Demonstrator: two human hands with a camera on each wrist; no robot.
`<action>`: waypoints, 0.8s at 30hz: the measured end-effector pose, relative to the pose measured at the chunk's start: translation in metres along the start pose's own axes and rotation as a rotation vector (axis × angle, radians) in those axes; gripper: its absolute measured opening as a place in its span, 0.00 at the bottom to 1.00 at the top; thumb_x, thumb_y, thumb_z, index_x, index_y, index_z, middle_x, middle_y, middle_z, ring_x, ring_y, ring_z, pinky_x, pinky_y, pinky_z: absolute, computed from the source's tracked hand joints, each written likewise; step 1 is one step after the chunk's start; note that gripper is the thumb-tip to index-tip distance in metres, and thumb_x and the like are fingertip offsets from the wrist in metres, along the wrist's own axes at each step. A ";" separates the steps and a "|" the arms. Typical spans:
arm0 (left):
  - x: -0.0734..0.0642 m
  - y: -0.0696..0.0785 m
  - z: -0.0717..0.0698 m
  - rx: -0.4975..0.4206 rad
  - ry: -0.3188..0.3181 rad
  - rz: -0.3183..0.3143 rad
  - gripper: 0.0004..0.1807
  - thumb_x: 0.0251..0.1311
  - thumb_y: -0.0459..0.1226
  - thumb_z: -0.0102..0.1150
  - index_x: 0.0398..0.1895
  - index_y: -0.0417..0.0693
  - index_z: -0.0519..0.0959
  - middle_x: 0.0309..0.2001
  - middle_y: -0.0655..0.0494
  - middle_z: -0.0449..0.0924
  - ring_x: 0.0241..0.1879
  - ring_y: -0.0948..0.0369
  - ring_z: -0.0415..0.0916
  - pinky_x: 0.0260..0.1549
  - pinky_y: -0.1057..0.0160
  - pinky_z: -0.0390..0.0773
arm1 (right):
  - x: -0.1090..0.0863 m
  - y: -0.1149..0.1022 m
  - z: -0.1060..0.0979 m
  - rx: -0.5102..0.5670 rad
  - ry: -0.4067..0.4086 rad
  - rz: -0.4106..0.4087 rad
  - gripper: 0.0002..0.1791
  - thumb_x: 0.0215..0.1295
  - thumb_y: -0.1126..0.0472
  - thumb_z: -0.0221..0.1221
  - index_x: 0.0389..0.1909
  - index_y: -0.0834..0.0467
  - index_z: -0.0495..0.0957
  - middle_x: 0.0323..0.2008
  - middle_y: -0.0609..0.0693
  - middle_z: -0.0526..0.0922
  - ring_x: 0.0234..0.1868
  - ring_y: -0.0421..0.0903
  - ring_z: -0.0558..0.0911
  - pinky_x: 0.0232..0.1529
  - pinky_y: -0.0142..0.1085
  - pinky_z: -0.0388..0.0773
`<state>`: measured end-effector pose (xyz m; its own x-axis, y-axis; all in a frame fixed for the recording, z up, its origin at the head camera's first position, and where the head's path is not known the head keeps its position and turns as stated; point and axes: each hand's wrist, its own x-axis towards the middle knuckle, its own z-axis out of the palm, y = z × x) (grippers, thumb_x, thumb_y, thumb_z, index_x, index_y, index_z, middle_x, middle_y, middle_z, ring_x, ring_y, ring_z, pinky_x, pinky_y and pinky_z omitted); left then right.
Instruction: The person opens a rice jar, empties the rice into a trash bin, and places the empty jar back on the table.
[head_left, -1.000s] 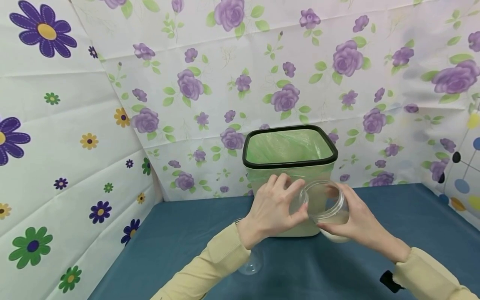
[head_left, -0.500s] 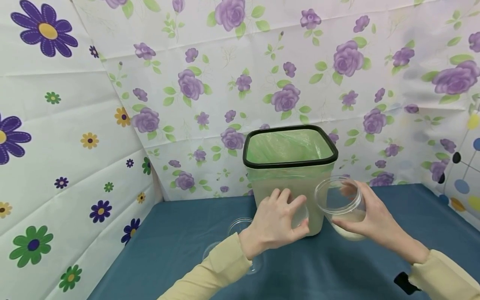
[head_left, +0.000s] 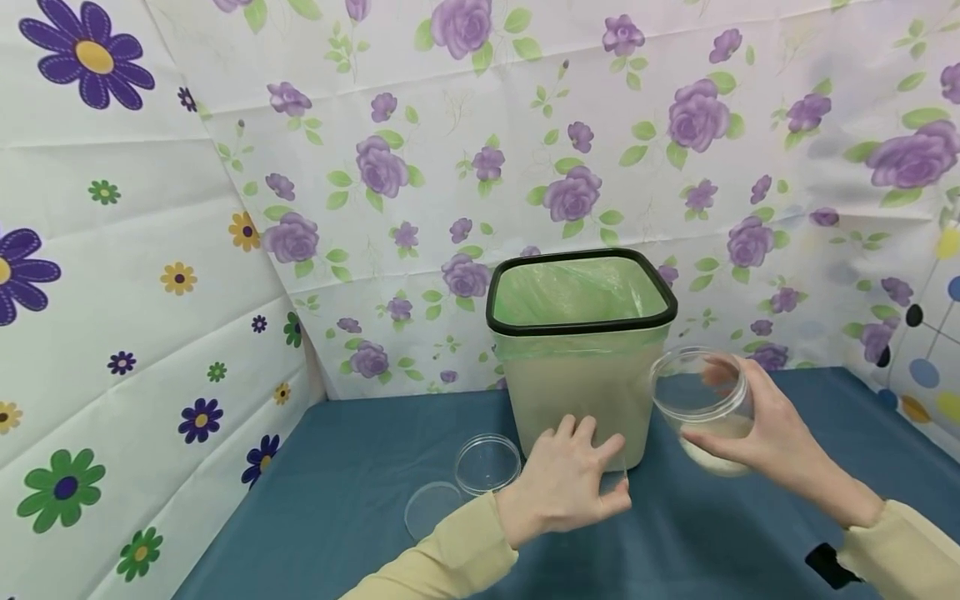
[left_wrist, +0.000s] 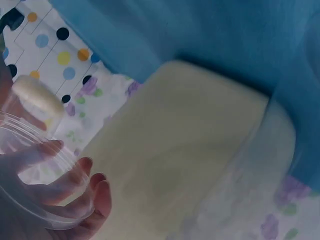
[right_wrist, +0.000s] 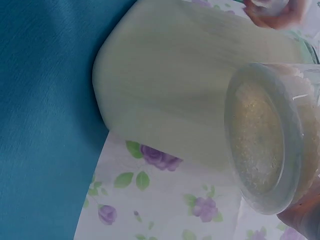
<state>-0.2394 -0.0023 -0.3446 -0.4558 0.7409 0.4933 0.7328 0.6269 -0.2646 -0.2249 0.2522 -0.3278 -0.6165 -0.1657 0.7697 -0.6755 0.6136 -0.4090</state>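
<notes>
A clear plastic jar (head_left: 693,392) with a threaded mouth sits in my right hand (head_left: 783,446), tilted towards the left. Pale grains, perhaps rice, lie at its bottom and show through the base (right_wrist: 257,140) in the right wrist view. My left hand (head_left: 566,487), palm down in front of the bin, pinches a clear round plastic lid (left_wrist: 65,220) by its edge; the fingers mostly cover it in the head view. Another clear jar (head_left: 487,467) stands left of that hand, partly behind its wrist. Beside it a clear flat disc, seemingly a lid (head_left: 432,507), lies on the table.
A pale bin (head_left: 577,383) with a black rim and a green liner stands at the back of the table. The blue cloth (head_left: 360,442) covers the tabletop. Flower-printed sheets (head_left: 420,217) rise behind and at the left. A dark object (head_left: 831,567) shows by the right sleeve.
My right hand has carried its jar to the right, away from my left hand. The left hand has lowered with the lid, uncovering the standing jar and the disc on the table.
</notes>
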 end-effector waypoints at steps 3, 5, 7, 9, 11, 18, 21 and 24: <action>-0.002 0.005 0.007 -0.008 -0.083 -0.018 0.19 0.56 0.55 0.43 0.45 0.58 0.72 0.31 0.55 0.65 0.24 0.61 0.57 0.12 0.68 0.55 | -0.001 0.001 -0.001 -0.002 -0.001 0.018 0.51 0.27 0.68 0.76 0.60 0.59 0.63 0.45 0.49 0.71 0.45 0.40 0.68 0.42 0.23 0.57; -0.004 0.007 0.012 -0.012 -0.121 -0.025 0.18 0.58 0.55 0.42 0.44 0.58 0.72 0.32 0.56 0.65 0.24 0.60 0.57 0.12 0.68 0.55 | -0.002 0.002 -0.001 -0.005 -0.001 0.028 0.51 0.28 0.68 0.76 0.60 0.60 0.63 0.45 0.49 0.71 0.45 0.40 0.68 0.42 0.23 0.57; -0.006 0.009 0.016 -0.006 -0.144 -0.024 0.18 0.59 0.55 0.41 0.43 0.58 0.71 0.32 0.56 0.65 0.24 0.61 0.57 0.11 0.68 0.54 | -0.002 0.003 -0.001 -0.008 0.001 0.030 0.51 0.27 0.68 0.76 0.60 0.60 0.63 0.45 0.49 0.71 0.45 0.40 0.68 0.42 0.22 0.57; -0.007 0.011 0.020 0.012 -0.150 -0.017 0.17 0.59 0.55 0.41 0.42 0.58 0.71 0.31 0.56 0.65 0.23 0.61 0.57 0.11 0.68 0.54 | -0.002 0.004 -0.002 -0.011 0.006 0.027 0.51 0.27 0.68 0.76 0.59 0.60 0.63 0.45 0.49 0.71 0.45 0.39 0.68 0.42 0.22 0.57; -0.009 0.013 0.024 0.036 -0.150 -0.009 0.17 0.60 0.55 0.40 0.41 0.58 0.71 0.31 0.56 0.65 0.23 0.61 0.57 0.10 0.68 0.53 | -0.001 0.004 -0.002 -0.009 0.010 0.025 0.51 0.26 0.69 0.76 0.59 0.60 0.64 0.45 0.48 0.71 0.45 0.38 0.68 0.42 0.21 0.57; -0.016 0.017 0.038 0.043 -0.192 -0.018 0.14 0.61 0.53 0.42 0.39 0.56 0.70 0.31 0.55 0.64 0.21 0.60 0.55 0.10 0.67 0.53 | -0.002 0.005 -0.005 -0.003 0.013 0.060 0.51 0.26 0.70 0.76 0.60 0.58 0.63 0.44 0.49 0.72 0.45 0.38 0.67 0.42 0.21 0.57; -0.020 0.018 0.044 0.039 -0.213 -0.039 0.13 0.61 0.52 0.44 0.37 0.55 0.70 0.32 0.54 0.65 0.22 0.59 0.56 0.10 0.66 0.54 | -0.003 0.005 -0.007 -0.009 0.011 0.089 0.51 0.27 0.69 0.76 0.60 0.58 0.63 0.44 0.49 0.71 0.45 0.38 0.67 0.41 0.21 0.57; -0.025 0.018 0.050 0.062 -0.230 -0.060 0.15 0.60 0.52 0.45 0.39 0.53 0.71 0.33 0.53 0.67 0.23 0.58 0.59 0.12 0.65 0.56 | -0.002 0.005 -0.009 -0.018 0.006 0.110 0.51 0.28 0.68 0.76 0.60 0.58 0.63 0.45 0.49 0.71 0.45 0.38 0.67 0.41 0.22 0.57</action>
<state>-0.2403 0.0021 -0.4035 -0.6061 0.7325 0.3098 0.6717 0.6801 -0.2939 -0.2234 0.2623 -0.3274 -0.6845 -0.0922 0.7231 -0.5960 0.6419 -0.4824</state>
